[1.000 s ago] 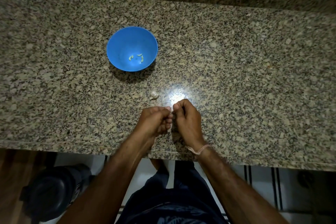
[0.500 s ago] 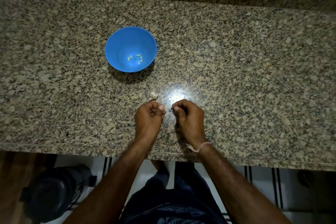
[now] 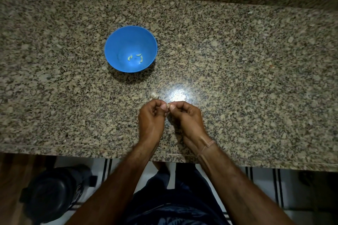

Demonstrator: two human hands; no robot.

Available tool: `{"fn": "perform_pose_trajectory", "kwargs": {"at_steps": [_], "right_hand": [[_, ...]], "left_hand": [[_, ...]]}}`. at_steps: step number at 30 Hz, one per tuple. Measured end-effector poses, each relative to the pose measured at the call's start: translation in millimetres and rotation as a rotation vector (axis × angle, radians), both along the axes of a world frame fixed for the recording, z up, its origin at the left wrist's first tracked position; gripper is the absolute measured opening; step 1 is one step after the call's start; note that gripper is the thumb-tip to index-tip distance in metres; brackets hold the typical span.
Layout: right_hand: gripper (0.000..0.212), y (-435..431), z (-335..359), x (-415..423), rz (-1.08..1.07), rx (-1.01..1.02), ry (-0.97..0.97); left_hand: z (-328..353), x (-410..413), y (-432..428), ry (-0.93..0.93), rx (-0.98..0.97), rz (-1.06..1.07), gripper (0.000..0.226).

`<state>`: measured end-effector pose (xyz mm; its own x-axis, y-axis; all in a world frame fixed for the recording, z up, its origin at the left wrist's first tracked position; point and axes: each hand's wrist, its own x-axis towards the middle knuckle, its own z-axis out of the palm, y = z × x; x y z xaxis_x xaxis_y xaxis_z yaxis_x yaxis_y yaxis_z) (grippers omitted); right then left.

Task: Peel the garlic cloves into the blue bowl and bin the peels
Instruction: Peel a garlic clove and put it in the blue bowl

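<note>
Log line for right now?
peeling | left hand and right hand pinch held clove | blue bowl: three peeled cloves | counter: spare clove

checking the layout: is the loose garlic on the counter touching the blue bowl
Apart. The head view shows bare counter between the loose garlic and the blue bowl.

Speckled granite counter (image 3: 256, 78) with bright glare (image 3: 177, 96); below, perhaps white tiled floor (image 3: 263, 184).
</note>
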<state>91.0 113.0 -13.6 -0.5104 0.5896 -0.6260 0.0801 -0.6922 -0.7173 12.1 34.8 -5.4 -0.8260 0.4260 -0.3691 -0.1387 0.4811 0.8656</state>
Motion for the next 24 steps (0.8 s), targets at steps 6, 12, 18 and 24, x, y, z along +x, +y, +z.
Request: {"fn": "perform_pose_trajectory", "kwargs": {"at_steps": [6,12,18,24], "right_hand": [[0.010,5.3,-2.5,1.2,-0.011,0.035,-0.016],[0.006,10.3,-0.9,8.3,0.147,0.522,-0.191],[0.006,7.6,2.4,10.3,0.129,0.615,-0.215],[0.004,8.2,3.2,9.9,0.112,0.598,-0.200]], "left_hand": [[0.7,4.1,-5.2,0.099,-0.029,-0.090,0.013],[5.1,-7.1,-7.4,0.106,-0.009,-0.140,0.010],[7.4,-8.5,-8.8,0.164,-0.023,-0.213,0.012],[9.0,-6.9,-7.6,0.154,-0.009,-0.173,0.013]]}}
